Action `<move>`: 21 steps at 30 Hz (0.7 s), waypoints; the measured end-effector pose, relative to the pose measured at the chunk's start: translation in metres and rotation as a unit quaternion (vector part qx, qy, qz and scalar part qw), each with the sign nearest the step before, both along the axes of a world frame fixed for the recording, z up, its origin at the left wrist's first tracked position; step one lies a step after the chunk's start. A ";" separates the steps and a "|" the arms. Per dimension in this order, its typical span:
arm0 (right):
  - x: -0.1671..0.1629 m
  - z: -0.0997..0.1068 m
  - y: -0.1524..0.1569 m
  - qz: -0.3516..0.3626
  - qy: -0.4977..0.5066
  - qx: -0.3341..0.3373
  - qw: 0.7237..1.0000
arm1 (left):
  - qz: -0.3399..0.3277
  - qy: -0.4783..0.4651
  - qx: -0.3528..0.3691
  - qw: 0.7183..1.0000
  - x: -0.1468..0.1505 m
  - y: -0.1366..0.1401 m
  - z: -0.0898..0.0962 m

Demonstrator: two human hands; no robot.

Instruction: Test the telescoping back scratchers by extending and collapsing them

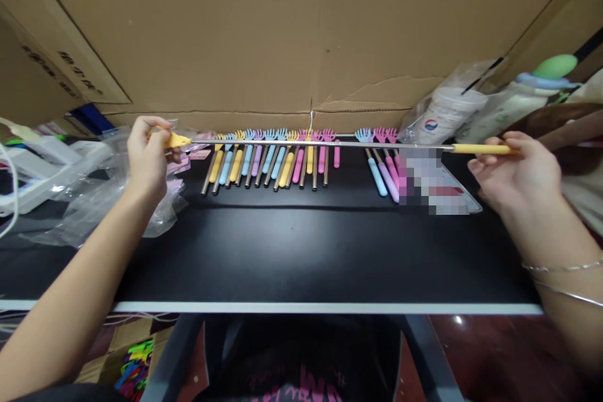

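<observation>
A yellow telescopic back scratcher [320, 146] stretches level across the view, its thin metal rod pulled out long. My left hand [149, 149] pinches its yellow claw end on the left. On the right, the fingers of my right hand [516, 166] close round the yellow grip. Behind and below the rod, a row of short back scratchers [271, 160] in yellow, blue, purple and pink lies on the black table [292, 257]. A smaller group of back scratchers [384, 169], blue, purple and pink, lies to the right of that row.
Clear plastic bags [94, 207] lie at the left beside a white device [32, 169]. A lidded cup [450, 116] in a bag and a bottle [513, 107] stand at the back right. Cardboard [235, 31] walls the back. A box [110, 358] of colourful pieces sits below the table.
</observation>
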State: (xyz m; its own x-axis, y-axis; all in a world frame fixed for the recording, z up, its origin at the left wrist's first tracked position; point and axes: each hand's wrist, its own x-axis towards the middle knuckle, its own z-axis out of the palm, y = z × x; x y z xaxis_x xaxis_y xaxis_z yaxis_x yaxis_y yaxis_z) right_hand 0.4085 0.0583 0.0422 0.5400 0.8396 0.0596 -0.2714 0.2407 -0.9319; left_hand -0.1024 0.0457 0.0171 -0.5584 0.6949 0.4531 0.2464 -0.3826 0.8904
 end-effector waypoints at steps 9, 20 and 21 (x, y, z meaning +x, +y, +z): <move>-0.006 -0.012 0.004 -0.077 -0.031 0.031 0.996 | 0.049 -0.064 0.011 0.997 0.020 -0.007 -0.006; -0.033 -0.036 0.003 0.050 -0.156 0.052 0.985 | -0.040 0.076 0.031 0.996 0.039 -0.018 -0.022; -0.036 -0.036 0.002 0.071 -0.164 0.050 0.983 | -0.049 0.080 0.029 0.995 0.040 -0.019 -0.022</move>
